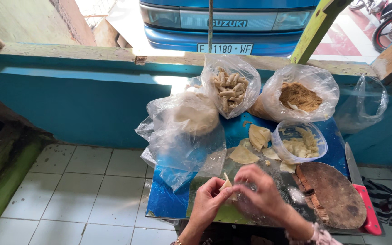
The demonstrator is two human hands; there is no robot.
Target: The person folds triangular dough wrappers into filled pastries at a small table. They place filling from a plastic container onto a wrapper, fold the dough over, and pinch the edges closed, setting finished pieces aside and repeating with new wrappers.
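Note:
My left hand (208, 202) and my right hand (260, 192) meet over the blue table (166, 202), both pinching a small pale dough wrapper (226, 183) folded to a point. Just beyond my hands lie loose flat wrappers (243, 155) and a folded stack of them (259, 135). A clear plastic tub (300, 142) with pale filling stands right of those. Further back a clear bag holds finished rolled pieces (229, 89). Another bag holds brown crumbs (300, 96).
A large crumpled clear bag with pale dough (191, 120) sits at the table's left. A round wooden chopping board (332, 194) and a red-handled knife (360, 190) lie at the right. A blue wall ledge (82, 59) runs behind, with a blue vehicle (227, 22) beyond. White floor tiles (78, 190) lie left.

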